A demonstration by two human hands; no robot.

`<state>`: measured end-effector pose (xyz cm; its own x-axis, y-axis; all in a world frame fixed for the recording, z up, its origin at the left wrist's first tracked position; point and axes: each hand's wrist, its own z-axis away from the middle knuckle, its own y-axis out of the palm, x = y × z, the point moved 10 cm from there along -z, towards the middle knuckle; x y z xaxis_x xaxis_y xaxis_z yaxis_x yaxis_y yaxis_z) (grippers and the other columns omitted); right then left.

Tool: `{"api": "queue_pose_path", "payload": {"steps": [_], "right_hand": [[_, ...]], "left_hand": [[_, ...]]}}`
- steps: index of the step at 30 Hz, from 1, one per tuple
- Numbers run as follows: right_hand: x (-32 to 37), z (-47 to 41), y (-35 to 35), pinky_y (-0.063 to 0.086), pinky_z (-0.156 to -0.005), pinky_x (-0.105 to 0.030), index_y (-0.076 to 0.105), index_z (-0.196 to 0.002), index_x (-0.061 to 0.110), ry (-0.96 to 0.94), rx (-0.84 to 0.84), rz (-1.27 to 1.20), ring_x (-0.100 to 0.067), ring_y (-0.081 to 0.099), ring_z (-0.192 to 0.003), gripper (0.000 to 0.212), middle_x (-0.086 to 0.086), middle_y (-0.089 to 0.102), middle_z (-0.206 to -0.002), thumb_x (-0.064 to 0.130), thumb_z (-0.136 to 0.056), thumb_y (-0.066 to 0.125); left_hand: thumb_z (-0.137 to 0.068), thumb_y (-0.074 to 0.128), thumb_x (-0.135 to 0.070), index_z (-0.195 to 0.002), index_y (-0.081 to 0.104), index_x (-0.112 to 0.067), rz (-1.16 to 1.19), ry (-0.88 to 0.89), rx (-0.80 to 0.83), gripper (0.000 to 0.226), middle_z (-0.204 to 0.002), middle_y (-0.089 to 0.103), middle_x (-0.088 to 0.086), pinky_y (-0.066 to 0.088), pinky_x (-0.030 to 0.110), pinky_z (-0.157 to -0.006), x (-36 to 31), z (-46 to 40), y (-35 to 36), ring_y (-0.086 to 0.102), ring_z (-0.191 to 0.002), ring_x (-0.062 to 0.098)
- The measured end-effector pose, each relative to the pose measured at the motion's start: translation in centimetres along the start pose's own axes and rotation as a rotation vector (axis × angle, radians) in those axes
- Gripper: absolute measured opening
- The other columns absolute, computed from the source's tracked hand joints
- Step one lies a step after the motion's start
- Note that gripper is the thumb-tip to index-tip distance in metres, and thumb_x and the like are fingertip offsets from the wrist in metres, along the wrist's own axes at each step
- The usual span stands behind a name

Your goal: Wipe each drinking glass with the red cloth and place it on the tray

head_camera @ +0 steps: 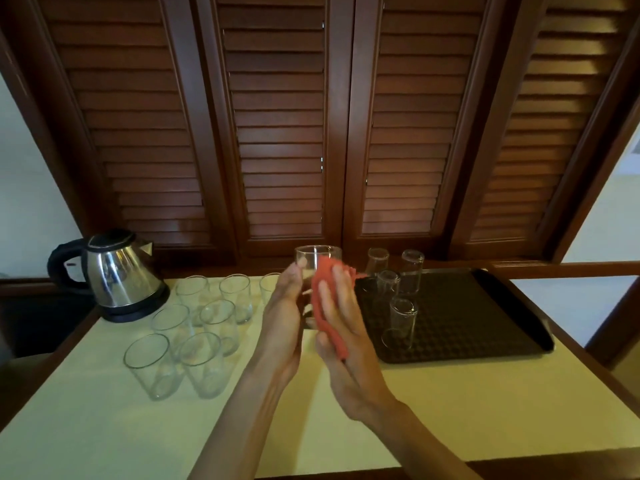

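— Right hand (341, 306) presses the red cloth (320, 299) against the held glass (317, 259), fingers fairly straight; the left hand (285, 306) curls round the glass's other side, upright, above the table (104, 427).

— How to wipe it well?

— I'd turn the glass with the left while the cloth stays wrapped on the wall, then rim and base. Thin smooth glass: grip firm, not hard.

— And beyond?

— Seven clear tumblers (204, 362) stand mouth-up to the left on the pale matte top. To the right, the dark tray (485, 306), knobbly-textured with a raised rim, holds four glasses (403, 320) upside down. Farther left, a shiny steel kettle (117, 275); behind, slatted wooden shutters (277, 133).
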<state>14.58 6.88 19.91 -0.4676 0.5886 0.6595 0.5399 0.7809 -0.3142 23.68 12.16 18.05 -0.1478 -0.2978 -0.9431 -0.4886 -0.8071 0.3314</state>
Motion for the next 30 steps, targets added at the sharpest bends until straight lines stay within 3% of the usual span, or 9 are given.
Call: {"api": "queue_pose_path", "payload": {"steps": [3,6,9,13,17,19,22,27,30], "right_hand": [[-1.1,-2.4,-2.0,0.018,-0.124,-0.057,0.023,-0.158,0.036,0.216,-0.151,-0.127,-0.01,0.004,-0.156,0.065,0.018,0.005,-0.168,0.064,-0.1,0.034],[1.7,-1.7,-0.4,0.009,-0.126,-0.051,0.021,-0.158,0.023,0.045,-0.041,0.053,-0.016,0.001,-0.157,0.065,0.012,0.004,-0.169,0.057,-0.104,0.028],[1.3,0.5,0.6,0.01,-0.126,-0.054,0.018,-0.16,0.023,-0.002,0.076,-0.002,-0.017,-0.002,-0.157,0.063,0.01,0.0,-0.17,0.054,-0.106,0.029],[-0.1,-3.1,-1.9,0.014,-0.126,-0.051,0.012,-0.16,0.027,0.203,-0.075,-0.1,-0.005,-0.001,-0.155,0.071,0.019,-0.006,-0.168,0.063,-0.101,0.03],[1.6,-0.7,0.9,0.003,-0.126,-0.053,0.014,-0.16,0.02,0.008,0.07,0.076,-0.018,-0.006,-0.157,0.066,0.009,-0.004,-0.17,0.056,-0.105,0.025],[0.6,0.2,1.0,0.012,-0.127,-0.049,0.009,-0.16,0.026,0.071,0.084,-0.053,-0.012,-0.004,-0.156,0.07,0.013,-0.006,-0.169,0.06,-0.103,0.029],[-0.5,-2.6,-1.3,0.016,-0.124,-0.036,0.003,-0.16,0.032,0.242,-0.067,-0.206,0.0,-0.003,-0.154,0.083,0.023,-0.008,-0.167,0.074,-0.094,0.03],[1.2,-0.6,0.8,0.003,-0.127,-0.05,0.014,-0.16,0.018,0.042,0.023,0.0,-0.017,-0.008,-0.157,0.071,0.008,-0.005,-0.17,0.059,-0.104,0.027],[-0.4,-1.2,-0.3,0.015,-0.125,-0.042,0.006,-0.16,0.033,0.212,-0.044,-0.147,-0.005,-0.005,-0.155,0.078,0.021,-0.009,-0.167,0.071,-0.097,0.031]], "left_hand": [[-0.104,0.04,-0.062,-0.142,0.06,-0.031,-0.085,-0.02,0.143,0.053,-0.136,0.07,-0.004,0.045,0.048,-0.114,1.8,1.2,1.9,0.061,-0.132,0.015],[-0.104,0.039,-0.052,-0.14,0.062,-0.022,0.023,0.02,0.135,0.053,-0.138,0.069,0.005,0.048,0.043,-0.11,0.3,1.0,1.8,0.064,-0.13,0.02],[-0.096,0.047,-0.056,-0.136,0.063,-0.006,0.206,0.002,0.092,0.067,-0.131,0.07,0.021,0.051,0.044,-0.104,-0.7,-0.1,0.5,0.068,-0.124,0.03],[-0.107,0.032,-0.05,-0.144,0.056,-0.022,-0.019,0.027,0.099,0.052,-0.133,0.071,0.005,0.057,0.041,-0.096,0.6,0.9,1.3,0.068,-0.123,0.02],[-0.103,0.031,-0.063,-0.135,0.066,-0.019,0.098,-0.035,0.068,0.065,-0.13,0.073,0.01,0.049,0.046,-0.109,0.2,0.0,0.5,0.067,-0.126,0.024],[-0.095,0.041,-0.069,-0.133,0.068,-0.023,0.061,0.018,0.08,0.065,-0.126,0.074,0.007,0.053,0.047,-0.105,-0.7,-0.1,0.3,0.069,-0.122,0.025],[-0.096,0.042,-0.064,-0.132,0.068,-0.033,-0.084,0.063,0.095,0.054,-0.13,0.07,-0.001,0.056,0.044,-0.1,-0.2,0.8,0.9,0.066,-0.125,0.02],[-0.11,0.029,-0.05,-0.133,0.069,-0.029,0.034,0.086,0.013,0.05,-0.127,0.074,0.005,0.049,0.048,-0.11,-0.6,-0.3,-0.3,0.067,-0.126,0.022],[-0.108,0.03,-0.054,-0.136,0.061,-0.043,-0.112,0.106,0.006,0.043,-0.129,0.072,-0.002,0.054,0.049,-0.106,0.2,0.0,-0.1,0.067,-0.123,0.018]]}}
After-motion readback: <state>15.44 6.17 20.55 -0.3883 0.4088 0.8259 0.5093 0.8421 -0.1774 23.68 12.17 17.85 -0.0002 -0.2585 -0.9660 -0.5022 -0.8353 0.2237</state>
